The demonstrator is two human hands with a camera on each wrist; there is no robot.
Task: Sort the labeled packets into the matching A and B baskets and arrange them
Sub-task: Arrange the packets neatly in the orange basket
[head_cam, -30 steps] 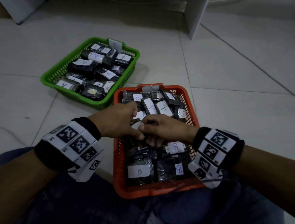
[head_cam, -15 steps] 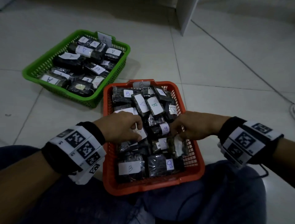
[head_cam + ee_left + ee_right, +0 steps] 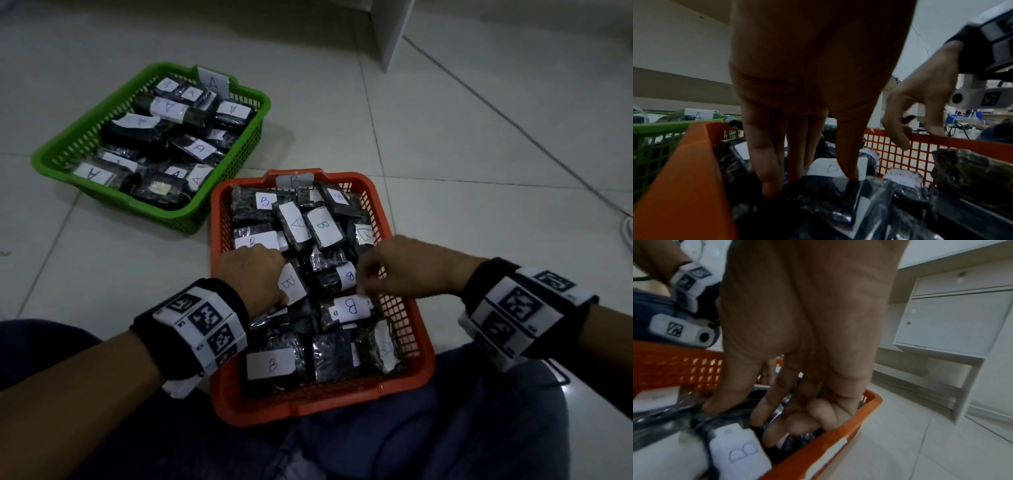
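Looking down from your head, you see both hands inside the orange basket (image 3: 419, 342), which is packed with dark packets. Your left hand (image 3: 251, 277) sits on the left side, its fingers bent down over a packet labeled B (image 3: 291, 282). Your right hand (image 3: 400, 270) hovers at the right side, fingers loosely curled just above another B packet (image 3: 351, 306). One packet labeled A (image 3: 296, 224) lies among the Bs further back. The green basket (image 3: 68, 144) of A packets stands beyond, to the left.

At your left wrist, straight fingers (image 3: 764, 162) and thumb press down on either side of the B label (image 3: 828, 167), touching dark plastic.

At your right wrist, thumb and forefinger reach into the packets while the other fingers (image 3: 818, 410) curl; whether they pinch anything, you cannot tell.
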